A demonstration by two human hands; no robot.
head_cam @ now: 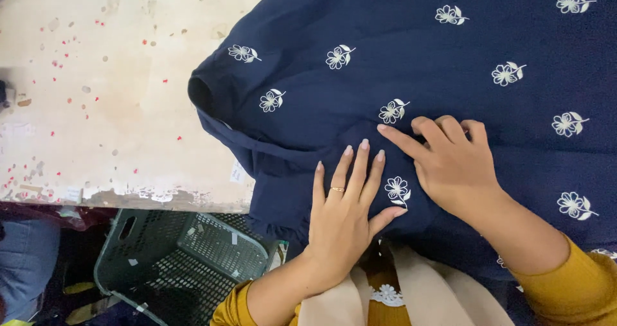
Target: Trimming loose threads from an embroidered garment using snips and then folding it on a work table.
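Observation:
A navy blue garment with white embroidered flowers lies spread over a worn pale table. My left hand rests flat on the cloth near the table's front edge, fingers stretched out, a gold ring on one finger. Just to its right, my right hand presses on the fabric with the index finger extended to the left and the other fingers curled; it grips nothing that I can see. A sleeve opening of the garment points left.
Below the table's chipped front edge stands a dark green perforated plastic crate. Red specks and stains dot the tabletop at left. My mustard sleeves and a beige scarf show at the bottom.

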